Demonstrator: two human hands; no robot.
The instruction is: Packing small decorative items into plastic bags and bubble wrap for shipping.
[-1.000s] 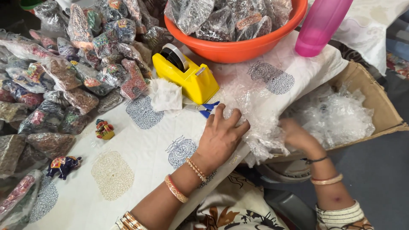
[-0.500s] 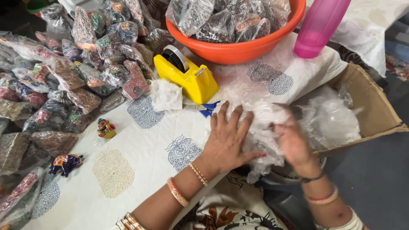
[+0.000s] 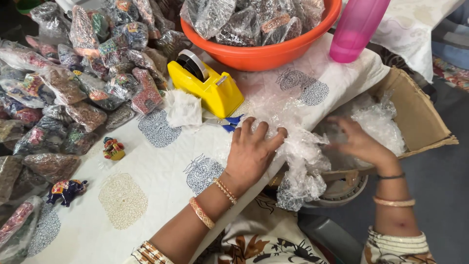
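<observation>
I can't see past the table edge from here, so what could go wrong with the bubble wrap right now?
The bubble wrap hangs over the table edge, pinned only by the left hand; lifting that hand might let it slide off. The right hand reaches into the cardboard box, so a tug could drag more wrap out. Blue-handled scissors lie close to the left hand's fingers and could catch the wrap or nick them.
</observation>
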